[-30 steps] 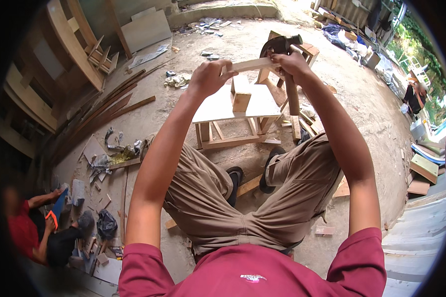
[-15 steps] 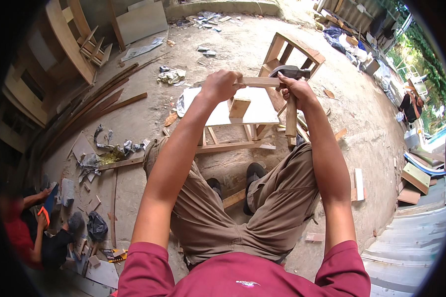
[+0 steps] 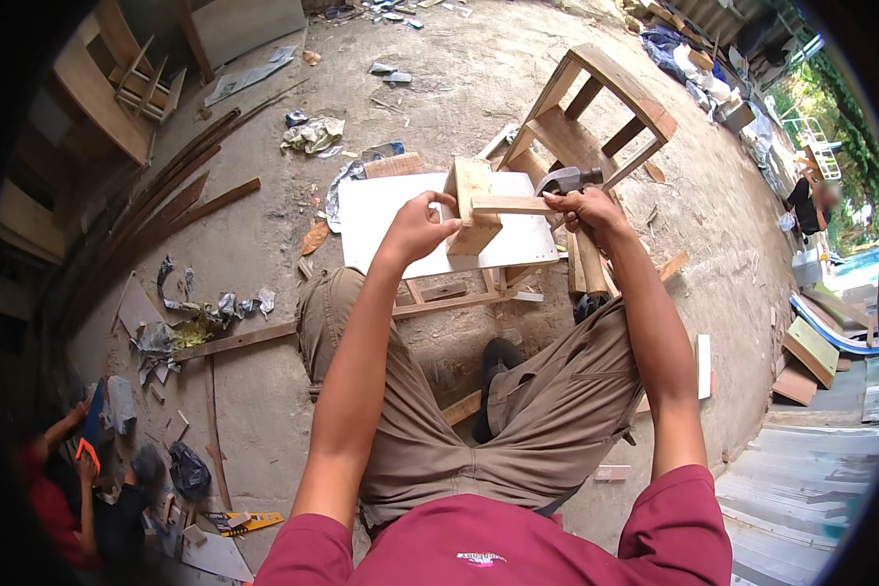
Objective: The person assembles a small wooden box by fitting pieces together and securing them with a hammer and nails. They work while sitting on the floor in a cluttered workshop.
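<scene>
A low workpiece with a white board (image 3: 386,210) on a wooden frame stands between my knees. On the board a pale wooden block (image 3: 475,234) is upright. My left hand (image 3: 420,230) is at its left side, thumb and fingertips against it. My right hand (image 3: 591,210) grips a claw hammer (image 3: 568,180) near its dark head, the wooden handle hanging down. Between the same hand's fingertips is the right end of a thin wooden strip (image 3: 511,205). The strip's left end lies across the front of the block.
Beyond the board sits a small wooden frame (image 3: 581,137), like a stool on its side. Long boards (image 3: 181,200) and crumpled scraps (image 3: 205,327) litter the ground at left. A co-worker (image 3: 68,479) holds a saw (image 3: 90,430) at lower left. Corrugated sheets (image 3: 801,479) lie at right.
My left hand has let go of the strip and come down to the block, which now stands taller. The strip has lowered against it in my right hand, with the hammer still held.
</scene>
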Available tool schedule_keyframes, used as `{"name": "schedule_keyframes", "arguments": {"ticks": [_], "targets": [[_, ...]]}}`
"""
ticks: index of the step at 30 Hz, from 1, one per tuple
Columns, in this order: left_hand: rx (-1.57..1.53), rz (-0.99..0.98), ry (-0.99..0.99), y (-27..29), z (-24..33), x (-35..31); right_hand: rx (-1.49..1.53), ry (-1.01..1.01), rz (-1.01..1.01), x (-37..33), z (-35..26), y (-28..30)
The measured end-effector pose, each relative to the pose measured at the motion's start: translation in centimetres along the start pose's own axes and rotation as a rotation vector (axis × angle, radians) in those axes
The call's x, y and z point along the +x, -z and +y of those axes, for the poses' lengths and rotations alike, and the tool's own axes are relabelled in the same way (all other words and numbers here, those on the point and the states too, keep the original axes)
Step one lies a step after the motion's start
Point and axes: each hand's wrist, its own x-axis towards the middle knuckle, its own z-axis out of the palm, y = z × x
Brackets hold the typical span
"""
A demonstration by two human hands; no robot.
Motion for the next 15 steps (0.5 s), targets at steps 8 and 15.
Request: {"name": "schedule_keyframes", "arguments": {"ticks": [8,15], "targets": [[-0.138,0.287,0.159,-2.3,-0.5,0.6,0.000,-0.081,0.012,1.2,2.5,-1.2],[-0.127,0.001,-0.095,-2.7,-4.1,0.4,0.078,0.064,0.132,-0.3,4.3,-2.8]]}}
